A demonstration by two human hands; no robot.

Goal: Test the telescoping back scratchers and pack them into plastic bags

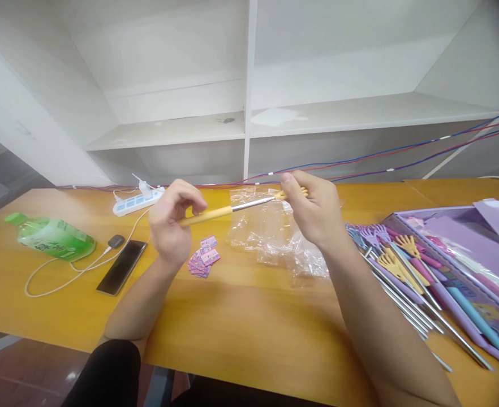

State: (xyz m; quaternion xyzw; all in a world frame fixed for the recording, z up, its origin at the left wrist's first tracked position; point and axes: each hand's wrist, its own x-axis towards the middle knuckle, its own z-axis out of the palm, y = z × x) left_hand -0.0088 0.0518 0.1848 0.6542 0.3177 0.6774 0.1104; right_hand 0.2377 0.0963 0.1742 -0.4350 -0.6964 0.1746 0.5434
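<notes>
A yellow back scratcher (pixel 212 215) with a silver telescopic rod stretches between my two hands above the table. My left hand (pixel 173 220) is curled round its yellow handle. At the other end, my right hand (pixel 313 206) grips the small yellow hand-shaped head, which is partly hidden by the fingers. Below the rod lie clear plastic bags (pixel 270 232), crumpled and overlapping. A small pile of pink and purple printed cards (pixel 203 258) rests on the wood near my left wrist.
Several colourful back scratchers (pixel 406 271) lie heaped at the right, against a purple box (pixel 465 226) holding wrapped items. On the left are a green bottle (pixel 52 234), a phone (pixel 122 268) with a white cable and a power strip (pixel 138 202). White shelves (pixel 168 133) stand behind the table.
</notes>
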